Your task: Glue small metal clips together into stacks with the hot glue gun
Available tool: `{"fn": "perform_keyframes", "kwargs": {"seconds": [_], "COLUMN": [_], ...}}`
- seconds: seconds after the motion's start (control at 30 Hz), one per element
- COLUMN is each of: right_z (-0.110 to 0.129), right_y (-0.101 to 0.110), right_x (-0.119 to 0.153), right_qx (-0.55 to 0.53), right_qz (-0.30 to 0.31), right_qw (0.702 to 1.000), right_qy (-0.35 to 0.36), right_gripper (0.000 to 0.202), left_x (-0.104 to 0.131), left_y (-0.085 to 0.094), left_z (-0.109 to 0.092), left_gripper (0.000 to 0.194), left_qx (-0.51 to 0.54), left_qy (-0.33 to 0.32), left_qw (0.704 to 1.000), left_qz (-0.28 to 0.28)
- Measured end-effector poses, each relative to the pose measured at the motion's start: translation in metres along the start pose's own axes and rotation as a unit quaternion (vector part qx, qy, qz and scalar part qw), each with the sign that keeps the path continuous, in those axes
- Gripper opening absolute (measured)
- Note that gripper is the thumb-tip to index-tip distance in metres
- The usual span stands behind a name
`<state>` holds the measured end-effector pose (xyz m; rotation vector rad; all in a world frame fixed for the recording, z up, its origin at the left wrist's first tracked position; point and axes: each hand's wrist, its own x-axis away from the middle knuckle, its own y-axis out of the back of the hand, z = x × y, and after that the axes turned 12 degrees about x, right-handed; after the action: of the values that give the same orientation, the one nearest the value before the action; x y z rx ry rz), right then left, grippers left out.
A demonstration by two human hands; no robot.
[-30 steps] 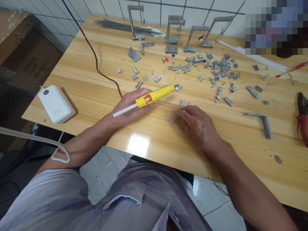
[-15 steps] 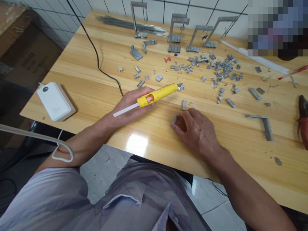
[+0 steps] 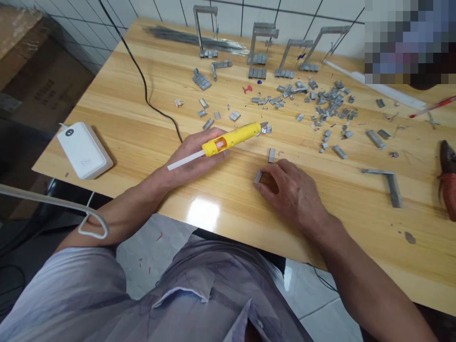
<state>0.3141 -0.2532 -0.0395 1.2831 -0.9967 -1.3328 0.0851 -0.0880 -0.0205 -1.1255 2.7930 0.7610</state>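
My left hand (image 3: 199, 154) is wrapped round a yellow glue gun (image 3: 233, 137), its nozzle pointing right and a white glue stick (image 3: 185, 160) jutting from its rear over my wrist. Between the thumb and fingers of my right hand (image 3: 290, 190) is a small grey block (image 3: 258, 176), low at the table surface. Another small grey block (image 3: 271, 155) lies just beyond my right fingers. Small grey pieces (image 3: 267, 129) lie close to the nozzle.
Grey frames (image 3: 252, 47) stand at the back beside a bundle of thin rods (image 3: 199, 39). Many grey pieces (image 3: 335, 97) are scattered right of centre. A white power bank (image 3: 85, 149) lies left, an L-shaped piece (image 3: 394, 190) and red-handled pliers (image 3: 448, 185) right.
The camera view has shifted slightly. Both hands keep nearly the same place and hold the same things.
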Motion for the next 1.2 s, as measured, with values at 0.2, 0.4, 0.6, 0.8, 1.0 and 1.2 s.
{"fn": "perform_keyframes", "kwargs": {"seconds": [0.2,0.4,0.6,0.8,1.0,1.2], "right_z": [-0.011,-0.014,-0.012,-0.015,-0.014,-0.014], "right_y": [-0.005,0.003,0.01,0.01,0.012,0.012], "right_x": [-0.003,-0.005,-0.006,-0.006,-0.007,-0.006], "right_qx": [-0.091,-0.173,-0.25,-0.328,-0.39,-0.456], "right_qz": [-0.05,-0.141,-0.166,-0.154,-0.139,-0.104], "right_qw": [0.995,0.974,0.954,0.932,0.91,0.884], "right_qy": [0.007,0.034,0.025,-0.015,-0.017,-0.013], "right_gripper": [0.02,0.021,0.02,0.019,0.018,0.022], "left_x": [0.007,0.021,0.044,0.059,0.059,0.056], "left_y": [0.007,0.009,0.0,-0.007,-0.01,-0.01], "left_z": [-0.019,-0.04,-0.038,-0.026,-0.027,-0.027], "left_gripper": [0.02,0.02,0.023,0.028,0.028,0.032], "left_qx": [-0.002,0.007,0.041,0.072,0.102,0.134], "left_qy": [0.032,0.083,0.15,0.204,0.216,0.216], "left_qw": [0.999,0.997,0.987,0.976,0.971,0.966], "left_qz": [-0.003,0.005,-0.04,-0.031,0.028,0.044]}}
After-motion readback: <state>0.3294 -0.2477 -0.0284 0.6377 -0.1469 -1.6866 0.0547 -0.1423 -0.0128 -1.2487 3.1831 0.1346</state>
